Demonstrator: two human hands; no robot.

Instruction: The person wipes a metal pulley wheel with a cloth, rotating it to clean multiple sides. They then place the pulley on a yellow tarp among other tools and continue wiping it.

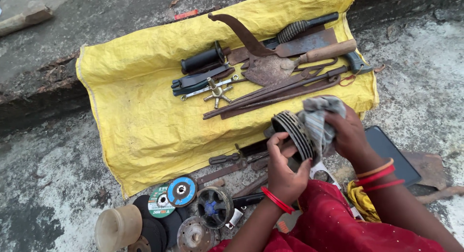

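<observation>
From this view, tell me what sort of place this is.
Probably an outdoor work spot on rough concrete ground: rusty hand tools lie on a yellow sack, with grinding discs beside it.

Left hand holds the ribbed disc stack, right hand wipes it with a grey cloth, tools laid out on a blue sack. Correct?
Not quite: the sack under the tools is yellow, not blue, as the head view shows. The rest stands: the left hand holds the ribbed disc stack and the right hand presses a grey cloth to it.

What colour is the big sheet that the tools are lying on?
The woven plastic sheet under the tools is bright yellow, seen plainly in the head view.
</observation>
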